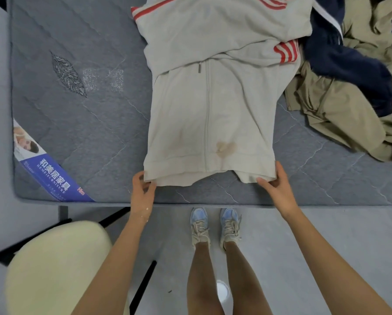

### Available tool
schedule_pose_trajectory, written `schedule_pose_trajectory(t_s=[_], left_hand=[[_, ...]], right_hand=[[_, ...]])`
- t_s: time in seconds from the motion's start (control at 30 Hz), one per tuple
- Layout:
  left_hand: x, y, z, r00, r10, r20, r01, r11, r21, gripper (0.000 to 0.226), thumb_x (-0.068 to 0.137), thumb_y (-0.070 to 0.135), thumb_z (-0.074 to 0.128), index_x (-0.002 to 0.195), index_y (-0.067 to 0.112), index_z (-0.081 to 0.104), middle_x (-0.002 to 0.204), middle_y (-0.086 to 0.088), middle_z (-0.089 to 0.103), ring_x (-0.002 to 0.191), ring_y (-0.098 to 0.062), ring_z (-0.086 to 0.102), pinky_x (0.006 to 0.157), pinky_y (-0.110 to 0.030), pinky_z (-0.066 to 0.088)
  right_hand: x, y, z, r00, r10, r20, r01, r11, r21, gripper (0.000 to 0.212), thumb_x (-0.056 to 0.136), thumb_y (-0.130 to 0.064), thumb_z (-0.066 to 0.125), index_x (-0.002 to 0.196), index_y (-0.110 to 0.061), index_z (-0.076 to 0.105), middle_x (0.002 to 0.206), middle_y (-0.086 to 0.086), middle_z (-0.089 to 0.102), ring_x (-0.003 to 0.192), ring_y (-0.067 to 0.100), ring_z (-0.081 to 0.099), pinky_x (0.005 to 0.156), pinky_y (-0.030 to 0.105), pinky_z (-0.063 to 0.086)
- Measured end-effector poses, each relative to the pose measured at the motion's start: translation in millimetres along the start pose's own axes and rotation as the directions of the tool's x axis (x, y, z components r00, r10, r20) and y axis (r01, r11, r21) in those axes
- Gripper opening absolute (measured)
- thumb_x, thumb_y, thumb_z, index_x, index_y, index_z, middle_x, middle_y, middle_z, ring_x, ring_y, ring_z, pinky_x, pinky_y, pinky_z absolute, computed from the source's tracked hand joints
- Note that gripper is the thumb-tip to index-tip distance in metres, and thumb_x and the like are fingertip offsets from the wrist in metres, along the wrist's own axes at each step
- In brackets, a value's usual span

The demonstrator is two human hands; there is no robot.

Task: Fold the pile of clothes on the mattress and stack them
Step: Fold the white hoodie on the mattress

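Grey quilted mattress (pixel 88 123) fills the top of our view, and the grey floor lies below it. At 7 o'clock we see a cream chair (pixel 54 264). A blue label (pixel 51 173) sits on the mattress corner at 9 o'clock.

Our left hand (pixel 142 189) is at the near edge of the bed. Its fingers are curled and pinch the left corner of the hem. In the middle lies the grey zip jacket (pixel 213 110) with red stripes. It is flat on the mattress, zip side up. Our right hand (pixel 276 187) pinches the right corner of the hem, thumb on top and fingers under.

At 2 o'clock is the pile still to do, a navy garment (pixel 349 71) lying on tan clothes (pixel 340 119). The pile touches the jacket's right side.

We think we are in the middle of folding the jacket. The sleeves already lie across the chest. Next, we think both hands should lift the hem together and carry it up toward 12 o'clock, so the jacket folds in half. Both corners should stay level, or the fold will go crooked.

The jacket's long side runs from 12 o'clock to 6 o'clock. The hem points at us, at 6 o'clock. The neck end points away and runs out of view.
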State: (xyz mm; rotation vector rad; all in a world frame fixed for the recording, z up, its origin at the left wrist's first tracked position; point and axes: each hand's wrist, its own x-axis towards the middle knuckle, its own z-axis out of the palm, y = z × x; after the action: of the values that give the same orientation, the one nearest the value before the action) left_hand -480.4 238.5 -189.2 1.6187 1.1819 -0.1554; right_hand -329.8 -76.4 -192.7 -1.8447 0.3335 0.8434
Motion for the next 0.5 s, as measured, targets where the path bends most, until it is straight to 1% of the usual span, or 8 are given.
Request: schedule_pose_trajectory(t_s=[0.07, 0.1, 0.2, 0.3, 0.33, 0.4, 0.43, 0.5], left_hand=[[9, 6, 8, 0.99, -0.09, -0.112, 0.074, 0.988, -0.138, 0.037, 0.099, 0.028, 0.05, 0.132, 0.015, 0.042, 0.122, -0.002, 0.053, 0.11, -0.015, 0.053, 0.097, -0.029, 0.042], [16, 8, 10, 0.979, -0.145, -0.141, 0.12, 0.978, -0.172, 0.039, 0.099, 0.033, 0.049, 0.131, 0.01, 0.045, 0.122, -0.005, 0.054, 0.11, -0.018, 0.054, 0.098, -0.034, 0.044], [35, 12, 16, 0.944, -0.307, -0.117, 0.28, 0.938, -0.205, 0.047, 0.098, 0.037, 0.051, 0.12, -0.004, 0.053, 0.112, -0.014, 0.059, 0.1, -0.022, 0.056, 0.083, -0.034, 0.047], [40, 17, 22, 0.904, -0.423, -0.056, 0.396, 0.88, -0.262, 0.034, 0.095, 0.038, 0.055, 0.108, 0.006, 0.056, 0.106, -0.009, 0.058, 0.097, -0.022, 0.056, 0.079, -0.032, 0.047], [40, 19, 24, 0.904, -0.425, -0.049, 0.395, 0.873, -0.285, 0.03, 0.095, 0.037, 0.055, 0.107, 0.01, 0.054, 0.105, -0.007, 0.058, 0.098, -0.022, 0.056, 0.077, -0.033, 0.049], [38, 25, 26, 0.924, -0.372, -0.086, 0.325, 0.885, -0.334, 0.017, 0.097, 0.03, 0.055, 0.103, 0.015, 0.053, 0.098, -0.001, 0.058, 0.096, -0.021, 0.056, 0.067, -0.031, 0.051], [37, 30, 27, 0.936, -0.331, -0.123, 0.273, 0.898, -0.345, 0.01, 0.097, 0.026, 0.054, 0.099, 0.016, 0.053, 0.094, 0.001, 0.057, 0.093, -0.02, 0.056, 0.062, -0.029, 0.051], [36, 40, 27, 0.943, -0.26, -0.206, 0.18, 0.923, -0.342, 0.008, 0.098, 0.021, 0.052, 0.097, 0.014, 0.049, 0.09, 0.004, 0.055, 0.087, -0.015, 0.055, 0.057, -0.026, 0.049]], right_hand=[[9, -5, 5, 0.996, 0.049, -0.07, -0.048, 0.999, 0.019, 0.065, 0.088, -0.026, 0.069, 0.145, -0.017, 0.039, 0.141, 0.0, 0.051, 0.126, 0.016, 0.05, 0.108, 0.037, 0.041], [14, -7, 8, 0.989, 0.089, -0.12, -0.084, 0.996, 0.043, 0.063, 0.088, -0.029, 0.069, 0.142, -0.014, 0.042, 0.139, 0.001, 0.053, 0.125, 0.017, 0.051, 0.108, 0.039, 0.042], [28, -11, 15, 0.953, 0.214, -0.215, -0.199, 0.976, 0.09, 0.052, 0.088, -0.031, 0.069, 0.13, -0.008, 0.048, 0.129, 0.007, 0.057, 0.115, 0.022, 0.055, 0.102, 0.045, 0.047], [33, -16, 20, 0.947, 0.212, -0.24, -0.2, 0.977, 0.075, 0.023, 0.091, -0.024, 0.066, 0.106, -0.009, 0.057, 0.109, 0.01, 0.062, 0.108, 0.03, 0.06, 0.096, 0.051, 0.049], [32, -19, 23, 0.95, 0.192, -0.246, -0.18, 0.981, 0.072, 0.018, 0.092, -0.022, 0.064, 0.101, -0.007, 0.06, 0.104, 0.012, 0.064, 0.104, 0.032, 0.062, 0.095, 0.051, 0.05], [31, -25, 28, 0.954, 0.143, -0.265, -0.13, 0.989, 0.065, 0.021, 0.092, -0.02, 0.063, 0.097, 0.001, 0.063, 0.097, 0.018, 0.067, 0.093, 0.031, 0.063, 0.089, 0.049, 0.053], [31, -28, 31, 0.956, 0.117, -0.269, -0.101, 0.992, 0.074, 0.022, 0.093, -0.019, 0.062, 0.096, 0.002, 0.064, 0.092, 0.016, 0.066, 0.087, 0.028, 0.062, 0.082, 0.044, 0.054], [30, -40, 34, 0.957, 0.085, -0.278, -0.039, 0.985, 0.167, 0.011, 0.094, -0.018, 0.06, 0.089, -0.008, 0.064, 0.081, 0.004, 0.062, 0.077, 0.017, 0.057, 0.065, 0.028, 0.051]])
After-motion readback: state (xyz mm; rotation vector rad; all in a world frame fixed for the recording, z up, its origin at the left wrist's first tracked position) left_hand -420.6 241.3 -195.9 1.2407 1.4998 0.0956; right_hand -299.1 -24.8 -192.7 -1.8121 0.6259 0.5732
